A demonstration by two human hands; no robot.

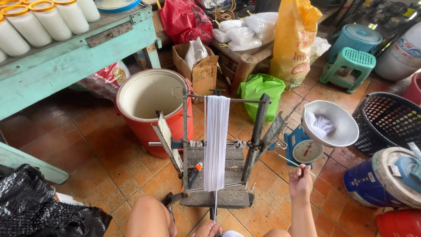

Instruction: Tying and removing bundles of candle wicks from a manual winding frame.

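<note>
Right hand (301,179) raised, fist closed, fingers pinching a thin crank rod (287,159) beside the winding frame (219,149). Left hand (209,229) low at the bottom edge, partly cut off; fingers curled at the frame's base, grip unclear. White thread (216,140) hangs in a flat band, wound over the frame on the tiled floor (109,171).
</note>
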